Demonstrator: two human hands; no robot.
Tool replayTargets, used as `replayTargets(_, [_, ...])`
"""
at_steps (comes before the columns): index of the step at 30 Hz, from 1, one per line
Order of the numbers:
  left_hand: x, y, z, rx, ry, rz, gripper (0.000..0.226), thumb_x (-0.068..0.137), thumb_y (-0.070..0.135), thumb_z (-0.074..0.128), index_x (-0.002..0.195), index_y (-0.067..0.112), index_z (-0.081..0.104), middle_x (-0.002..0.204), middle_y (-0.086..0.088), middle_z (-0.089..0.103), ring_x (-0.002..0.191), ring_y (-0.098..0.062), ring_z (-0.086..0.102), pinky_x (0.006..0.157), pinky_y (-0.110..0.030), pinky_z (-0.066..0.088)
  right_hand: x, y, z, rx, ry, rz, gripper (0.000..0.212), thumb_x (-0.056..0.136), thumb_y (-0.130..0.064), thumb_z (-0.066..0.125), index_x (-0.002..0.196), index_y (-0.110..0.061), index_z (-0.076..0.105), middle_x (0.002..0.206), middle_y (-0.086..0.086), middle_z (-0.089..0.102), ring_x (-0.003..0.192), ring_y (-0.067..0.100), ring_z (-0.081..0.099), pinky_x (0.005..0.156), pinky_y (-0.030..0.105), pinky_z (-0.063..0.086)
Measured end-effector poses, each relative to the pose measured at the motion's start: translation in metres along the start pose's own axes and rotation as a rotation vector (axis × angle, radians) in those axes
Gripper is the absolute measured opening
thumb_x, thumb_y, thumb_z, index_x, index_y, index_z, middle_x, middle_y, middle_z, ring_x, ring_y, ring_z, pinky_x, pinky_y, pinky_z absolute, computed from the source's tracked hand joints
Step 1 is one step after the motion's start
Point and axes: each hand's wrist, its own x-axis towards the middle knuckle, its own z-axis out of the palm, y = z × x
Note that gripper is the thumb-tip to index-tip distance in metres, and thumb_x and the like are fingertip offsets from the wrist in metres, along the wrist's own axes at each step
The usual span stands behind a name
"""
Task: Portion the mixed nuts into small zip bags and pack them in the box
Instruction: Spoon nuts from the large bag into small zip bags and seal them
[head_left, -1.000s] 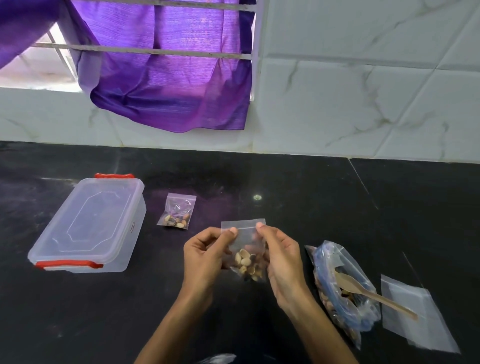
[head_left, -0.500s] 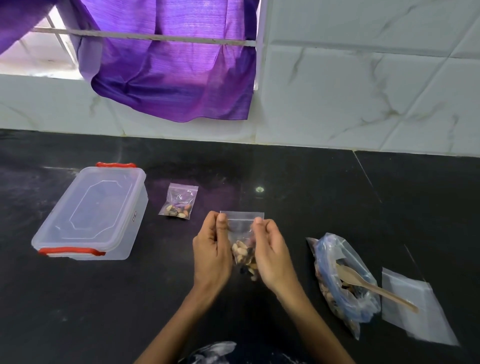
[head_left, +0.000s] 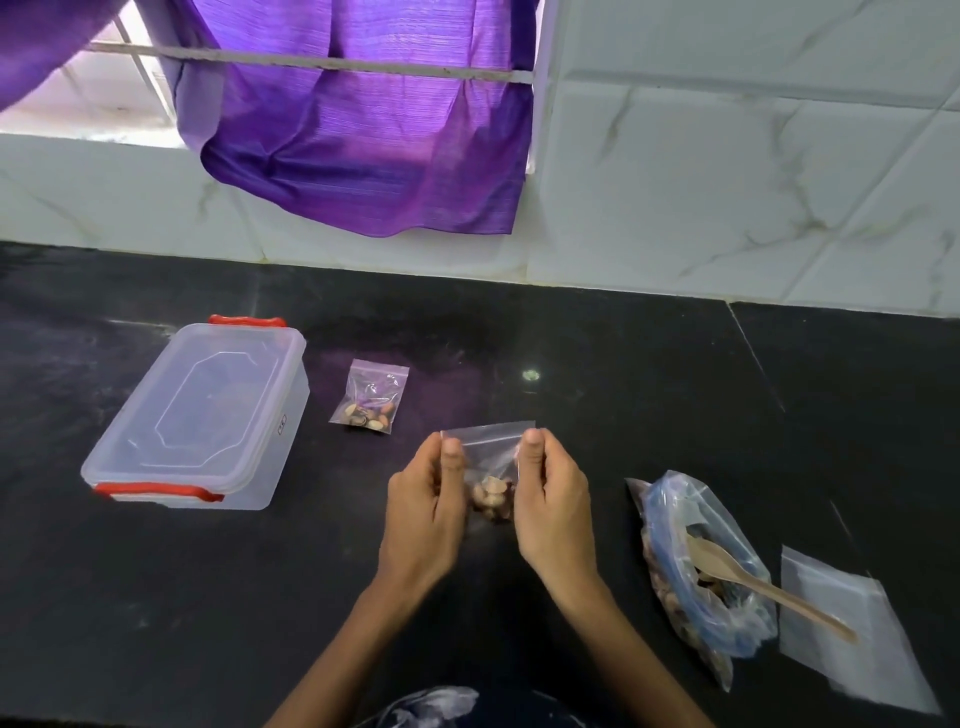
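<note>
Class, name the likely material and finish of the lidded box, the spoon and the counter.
Box: looks like clear, slightly frosted plastic with red clips; the counter shows through.
Spoon: probably wood, pale tan and matt.
Counter: seemingly polished black stone; it reflects light.

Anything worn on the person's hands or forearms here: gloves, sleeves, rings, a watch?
Nothing visible. The left hand and right hand are bare, no gloves or rings, and both forearms are uncovered to the frame's bottom edge, with no sleeves, watch or bands showing.
</note>
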Motion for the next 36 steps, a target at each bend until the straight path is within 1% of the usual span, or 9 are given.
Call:
replayTargets(2, [-0.001, -0.004, -0.001, 0.114, 0.088, 0.029, 0.037, 0.099, 0.050, 0.027, 0.074, 0.026, 0.041, 0.046, -0.002, 0.051, 0.038, -0.019, 0.051, 0.037, -0.043, 0.042, 0.002, 0.002, 0.012, 0.012, 0.007, -0.012, 0.044, 0.097, -0.043, 0.030, 0.068, -0.015, 0.047, 0.055, -0.004, 0.047, 0.049, 0.006, 0.044, 0.049, 0.033, 0.038])
replayTargets(6, [0.004, -0.011, -0.011, 0.403, 0.321, 0.107, 0.052, 0.099, 0.051, 0.018, 0.078, 0.014, 0.047, 0.046, 0.009, 0.044, 0.035, -0.014, 0.042, 0.038, -0.024, 0.028, 0.006, 0.009, 0.042, -0.082, -0.049, -0.094, 0.049, 0.095, -0.054, 0.020, 0.078, -0.019, 0.049, 0.073, -0.004, 0.055, 0.064, 0.009, 0.055, 0.057, 0.035, 0.047])
replayTargets(11, [0.023, -0.028, -0.032, 0.468, 0.446, 0.168, 0.049, 0.103, 0.043, 0.021, 0.085, 0.008, 0.051, 0.051, 0.008, 0.042, 0.036, -0.008, 0.036, 0.041, -0.012, 0.019, 0.021, 0.005, 0.081, 0.008, -0.100, -0.163, 0.050, 0.096, -0.055, 0.017, 0.073, -0.020, 0.045, 0.056, -0.009, 0.049, 0.048, 0.008, 0.048, 0.046, 0.031, 0.041])
replayTargets(16, [0.049, -0.044, -0.047, 0.343, 0.333, -0.017, 0.033, 0.099, 0.036, 0.033, 0.089, 0.008, 0.047, 0.068, 0.000, 0.059, 0.055, -0.005, 0.055, 0.047, -0.019, 0.037, 0.042, 0.003, 0.118, 0.032, -0.107, -0.025, 0.040, 0.102, -0.030, 0.031, 0.075, -0.013, 0.054, 0.065, -0.001, 0.060, 0.053, 0.008, 0.051, 0.049, 0.026, 0.038])
replayTargets(21, [0.086, -0.066, -0.065, 0.487, 0.224, -0.227, 0.020, 0.101, 0.023, 0.041, 0.094, 0.009, 0.054, 0.090, -0.002, 0.067, 0.077, -0.013, 0.062, 0.063, -0.025, 0.047, 0.067, 0.017, 0.143, -0.079, -0.221, 0.156, 0.039, 0.102, -0.032, 0.033, 0.075, -0.013, 0.052, 0.069, -0.002, 0.056, 0.058, 0.008, 0.048, 0.053, 0.023, 0.030])
replayTargets(26, [0.095, -0.081, -0.065, 0.791, 0.156, -0.248, 0.009, 0.096, 0.020, 0.054, 0.090, 0.013, 0.051, 0.083, -0.004, 0.065, 0.066, -0.011, 0.053, 0.057, -0.022, 0.038, 0.078, 0.028, 0.154, -0.175, -0.225, 0.217, 0.036, 0.101, -0.038, 0.036, 0.078, -0.014, 0.049, 0.070, -0.006, 0.052, 0.063, 0.010, 0.048, 0.052, 0.023, 0.028])
replayTargets(30, [0.088, -0.084, -0.066, 0.826, 0.186, -0.299, 0.013, 0.093, 0.006, 0.050, 0.088, 0.017, 0.045, 0.084, -0.002, 0.060, 0.065, -0.010, 0.047, 0.054, -0.019, 0.031, 0.082, 0.033, 0.154, -0.164, -0.240, 0.207, 0.026, 0.098, -0.040, 0.043, 0.092, -0.015, 0.050, 0.074, -0.007, 0.055, 0.064, 0.008, 0.052, 0.058, 0.024, 0.036])
replayTargets(32, [0.084, -0.084, -0.066, 0.785, 0.200, -0.318, 0.013, 0.091, 0.003, 0.052, 0.097, 0.014, 0.050, 0.091, -0.006, 0.059, 0.073, -0.014, 0.051, 0.060, -0.022, 0.036, 0.082, 0.034, 0.152, -0.154, -0.226, 0.209, 0.023, 0.098, -0.039, 0.044, 0.093, -0.017, 0.048, 0.069, -0.009, 0.051, 0.059, 0.004, 0.049, 0.053, 0.022, 0.036])
replayTargets(36, [0.072, -0.076, -0.062, 0.679, 0.226, -0.314, 0.035, 0.086, -0.004, 0.057, 0.119, 0.008, 0.048, 0.116, -0.013, 0.057, 0.095, -0.026, 0.059, 0.072, -0.032, 0.047, 0.076, 0.033, 0.142, -0.152, -0.193, 0.198, 0.019, 0.098, -0.036, 0.044, 0.095, -0.017, 0.048, 0.067, -0.010, 0.048, 0.058, 0.003, 0.047, 0.051, 0.019, 0.035])
